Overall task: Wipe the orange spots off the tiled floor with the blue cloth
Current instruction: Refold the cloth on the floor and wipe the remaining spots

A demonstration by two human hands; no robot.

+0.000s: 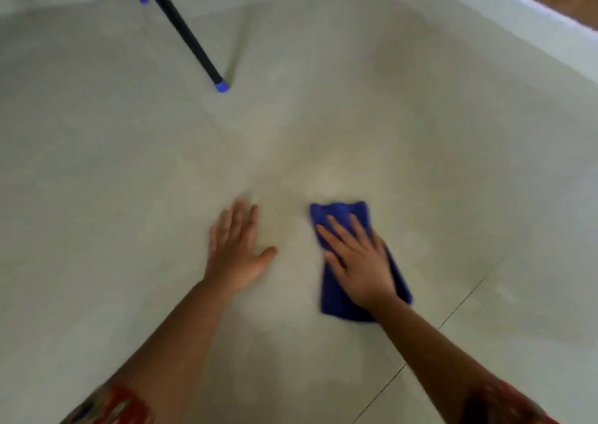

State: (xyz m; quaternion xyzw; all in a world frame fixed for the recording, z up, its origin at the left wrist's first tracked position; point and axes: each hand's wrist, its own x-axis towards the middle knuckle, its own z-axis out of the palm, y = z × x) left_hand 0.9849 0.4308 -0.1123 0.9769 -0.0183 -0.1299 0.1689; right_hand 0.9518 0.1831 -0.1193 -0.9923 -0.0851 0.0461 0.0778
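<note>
Right hand (pixel 359 261) presses the blue cloth (pixel 338 211) onto the tiled floor (pixel 129 164) with fingers (pixel 343 231) straight and spread, likely for wiping pressure; left hand (pixel 236 255), left of the cloth, lies flat, holding nothing, probably bracing; orange spots too blurred to tell.
</note>
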